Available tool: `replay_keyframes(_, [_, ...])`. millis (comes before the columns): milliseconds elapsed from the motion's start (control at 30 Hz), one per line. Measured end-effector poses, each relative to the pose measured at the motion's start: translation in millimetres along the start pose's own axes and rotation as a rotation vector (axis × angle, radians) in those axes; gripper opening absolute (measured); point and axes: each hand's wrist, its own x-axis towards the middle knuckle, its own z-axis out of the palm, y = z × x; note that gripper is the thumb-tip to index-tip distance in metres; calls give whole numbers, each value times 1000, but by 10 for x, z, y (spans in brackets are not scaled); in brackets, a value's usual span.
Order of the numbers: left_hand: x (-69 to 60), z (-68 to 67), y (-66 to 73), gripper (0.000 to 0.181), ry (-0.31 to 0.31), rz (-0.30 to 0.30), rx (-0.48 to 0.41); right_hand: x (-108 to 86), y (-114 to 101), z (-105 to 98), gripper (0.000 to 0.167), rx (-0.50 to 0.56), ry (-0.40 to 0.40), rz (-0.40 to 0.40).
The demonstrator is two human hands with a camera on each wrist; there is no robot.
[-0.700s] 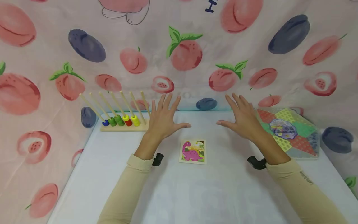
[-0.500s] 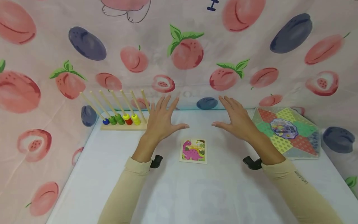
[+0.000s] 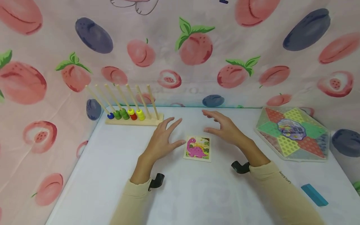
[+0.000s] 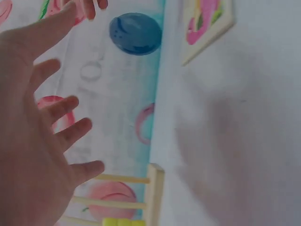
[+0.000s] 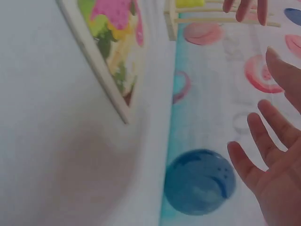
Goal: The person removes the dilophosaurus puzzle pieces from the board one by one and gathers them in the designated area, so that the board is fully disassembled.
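A small square dinosaur puzzle (image 3: 197, 149) in a pale wooden frame lies on the white table, its pink dinosaur facing up. My left hand (image 3: 160, 142) hovers just left of it, fingers spread and thumb pointing toward the puzzle. On the other side my right hand (image 3: 225, 128) hangs above and right of the puzzle, fingers loosely bent. Neither hand holds anything. The left wrist view shows the spread left fingers and a corner of the puzzle (image 4: 211, 28). In the right wrist view, the puzzle's edge (image 5: 96, 70) appears beside the right hand (image 5: 277, 169).
At the back left stands a wooden peg rack (image 3: 132, 122) with coloured beads on several upright rods. A clear-covered star-patterned game board (image 3: 292, 132) lies at the right. Near the right sleeve is a blue block (image 3: 314, 195). Fruit-print cloth (image 3: 194, 78) hangs behind the table.
Both hands have come down and nearer to the puzzle, the right one also moving left. The head view has shifted, bringing the blue block into sight. The puzzle lies where it was.
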Motion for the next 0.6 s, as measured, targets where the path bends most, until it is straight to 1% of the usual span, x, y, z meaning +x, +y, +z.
replay_keyframes(133, [-138, 147, -48, 77, -139, 30, -46, 58, 53, 139, 62, 13, -69, 17])
replay_keyframes(233, [-195, 238, -63, 72, -209, 47, -69, 87, 80, 188, 53, 25, -117, 39])
replay_keyframes(333, [-216, 305, -69, 66, -241, 46, -69, 128, 117, 227, 45, 16, -159, 37])
replay_keyframes(467, [-214, 378, -78, 61, -304, 15, -46, 192, 173, 296, 38, -4, -213, 10])
replay_keyframes(600, [-206, 450, -87, 60, -350, -21, -16, 259, 210, 391, 33, -34, -289, 40])
